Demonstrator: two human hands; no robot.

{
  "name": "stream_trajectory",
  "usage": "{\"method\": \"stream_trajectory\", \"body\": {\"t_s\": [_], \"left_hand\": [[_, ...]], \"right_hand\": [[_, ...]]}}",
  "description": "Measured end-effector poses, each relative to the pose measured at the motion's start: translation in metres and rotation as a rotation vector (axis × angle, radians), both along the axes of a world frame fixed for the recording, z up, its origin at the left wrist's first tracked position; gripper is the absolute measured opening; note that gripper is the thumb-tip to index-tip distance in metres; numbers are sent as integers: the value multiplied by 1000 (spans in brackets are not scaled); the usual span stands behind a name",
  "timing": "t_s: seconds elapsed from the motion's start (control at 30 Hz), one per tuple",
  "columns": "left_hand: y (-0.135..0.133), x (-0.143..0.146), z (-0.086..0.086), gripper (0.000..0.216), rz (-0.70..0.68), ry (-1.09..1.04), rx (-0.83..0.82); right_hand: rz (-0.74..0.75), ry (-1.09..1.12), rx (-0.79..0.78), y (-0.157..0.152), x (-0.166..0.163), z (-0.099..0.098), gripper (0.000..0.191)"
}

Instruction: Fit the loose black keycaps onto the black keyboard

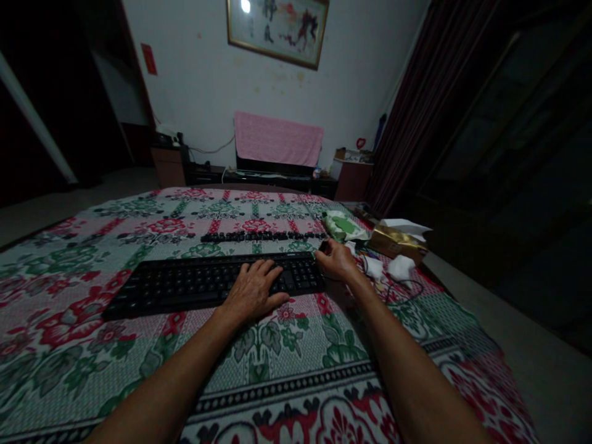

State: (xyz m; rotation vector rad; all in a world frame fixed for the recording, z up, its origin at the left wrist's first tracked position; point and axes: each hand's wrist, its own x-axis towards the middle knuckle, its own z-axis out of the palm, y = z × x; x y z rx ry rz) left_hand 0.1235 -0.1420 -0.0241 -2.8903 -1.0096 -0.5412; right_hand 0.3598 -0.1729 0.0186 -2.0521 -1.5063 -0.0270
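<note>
A black keyboard [185,285] lies at a slant on the flowered tablecloth. My left hand [253,290] rests flat on its right half, fingers stretched out over the keys and thumb at the front edge. Just past the keyboard's right end, my right hand [337,259] is closed, thumb and fingers pinching a small dark piece [324,246] whose kind I cannot make out. Behind the keyboard, loose black keycaps [263,236] lie in a long row. Part of the keyboard is hidden under my left hand.
Right of my right hand are a green-and-white packet [343,226], a gold tissue box [398,239], crumpled white tissues [401,269] and a thin dark cable [416,290]. The patterned tablecloth [287,345] spreads all around. A pink towel [277,140] covers a screen by the far wall.
</note>
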Motion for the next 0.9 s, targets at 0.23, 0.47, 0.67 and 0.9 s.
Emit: {"method": "stream_trajectory", "body": {"t_s": [0.23,0.47,0.67,0.9], "left_hand": [[-1,0,1,61,-4,1,10],[-2,0,2,60,9,7,22],[-2,0,0,61,8,5,14],[-2,-1,1,61,0,-5,7]], "right_hand": [[0,-62,18,1,-5,-4,17],[-48,-173,-21,3,-16,-9,22],[-39,-230,-108,-1,-26,-9,24],[-37,-285,-138,-5,-27,-12,26]]}}
